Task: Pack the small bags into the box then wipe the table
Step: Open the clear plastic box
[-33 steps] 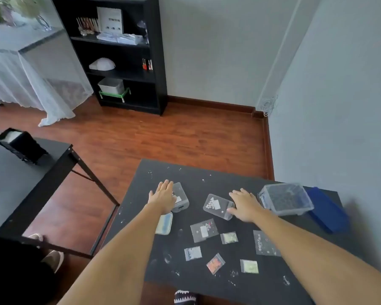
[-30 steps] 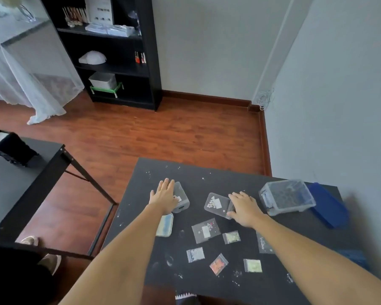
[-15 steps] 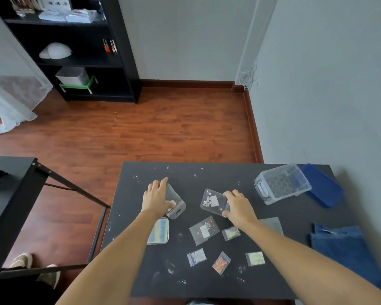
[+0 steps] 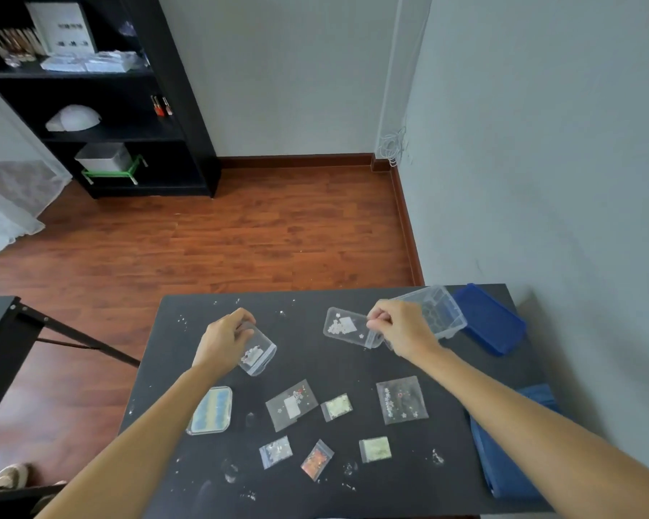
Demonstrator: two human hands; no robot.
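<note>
Table [image 4: 353,301]: unwiped, seven small bags [image 4: 291,404] loose near us; the box [image 4: 433,312] at far right shows nothing packed. Left hand [image 4: 223,340] pinches one clear pouch [image 4: 257,354], right hand [image 4: 401,327] another [image 4: 347,327]; both pouches lay flat earlier, now lifted.
</note>
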